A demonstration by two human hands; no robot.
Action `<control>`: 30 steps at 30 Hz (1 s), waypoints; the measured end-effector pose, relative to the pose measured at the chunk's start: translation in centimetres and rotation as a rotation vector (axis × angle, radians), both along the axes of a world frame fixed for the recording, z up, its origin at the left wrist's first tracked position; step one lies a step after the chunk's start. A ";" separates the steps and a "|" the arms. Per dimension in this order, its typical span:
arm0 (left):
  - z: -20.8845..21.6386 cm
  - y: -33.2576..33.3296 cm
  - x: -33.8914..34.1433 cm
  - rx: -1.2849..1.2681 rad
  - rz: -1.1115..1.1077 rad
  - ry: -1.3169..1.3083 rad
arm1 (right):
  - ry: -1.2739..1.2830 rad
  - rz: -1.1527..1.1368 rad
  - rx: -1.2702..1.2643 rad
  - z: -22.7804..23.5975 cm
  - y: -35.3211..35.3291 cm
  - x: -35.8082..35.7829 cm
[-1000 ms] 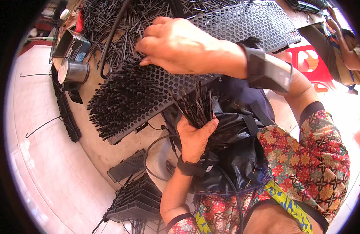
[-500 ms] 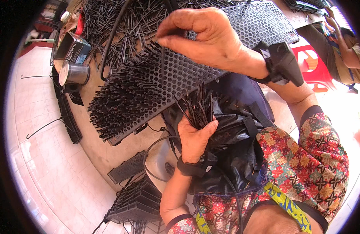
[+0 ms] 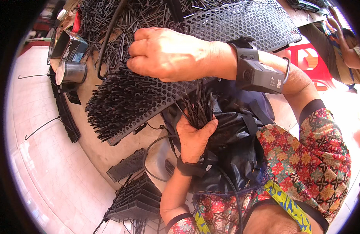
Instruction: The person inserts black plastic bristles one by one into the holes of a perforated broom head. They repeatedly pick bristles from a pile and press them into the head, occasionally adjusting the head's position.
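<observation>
The right grip (image 3: pixel 166 55) has turned knuckles-up and shifted left over the perforated panel (image 3: pixel 242 24).

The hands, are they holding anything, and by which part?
The left hand grips black strips near their lower ends; whether the right hand holds anything can't be told.

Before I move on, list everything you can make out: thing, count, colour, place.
Perforated board: one, dark grey, slanting under the right hand
Bristles: many, black, standing in its left part
Loose strips: many, black, piled beyond it
Curved rod: one, black, left of the right hand
Box: one, dark, left of the pile
Cylinder: one, grey, below the box
Stacked frames: count unclear, black, lower left
Chair: one, red, upper right
Co-worker: one, brownish top, right edge
Bundle of strips: one, black, in the left hand
Left hand: one, bare, centre
Right hand: one, bare, over the board
</observation>
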State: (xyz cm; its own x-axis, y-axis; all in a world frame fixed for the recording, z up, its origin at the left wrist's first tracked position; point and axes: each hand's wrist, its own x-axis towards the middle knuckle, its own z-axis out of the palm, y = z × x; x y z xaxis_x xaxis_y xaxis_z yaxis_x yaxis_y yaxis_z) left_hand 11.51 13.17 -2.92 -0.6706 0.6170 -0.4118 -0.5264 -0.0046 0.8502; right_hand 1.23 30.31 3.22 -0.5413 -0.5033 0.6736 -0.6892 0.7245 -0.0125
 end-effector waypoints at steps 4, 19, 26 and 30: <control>-0.1 0.1 0.1 0.007 -0.016 0.017 | -0.091 0.019 0.010 0.5 -0.5 -0.3; 0.1 0.0 0.1 0.008 -0.044 0.057 | -1.024 0.218 -0.466 1.5 1.1 4.4; 0.2 0.2 0.0 0.035 -0.036 0.051 | -0.759 0.003 -0.725 1.9 2.5 4.4; 0.3 0.3 0.3 0.037 0.008 0.027 | -0.191 -0.026 -0.761 1.7 2.1 1.9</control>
State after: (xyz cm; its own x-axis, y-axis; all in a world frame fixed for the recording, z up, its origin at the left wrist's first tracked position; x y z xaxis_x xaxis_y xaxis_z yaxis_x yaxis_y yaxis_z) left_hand 11.76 13.51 -2.59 -0.6857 0.6264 -0.3707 -0.5035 -0.0404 0.8631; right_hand 3.12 32.39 4.89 -0.6877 0.0734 0.7223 -0.6081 0.4853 -0.6283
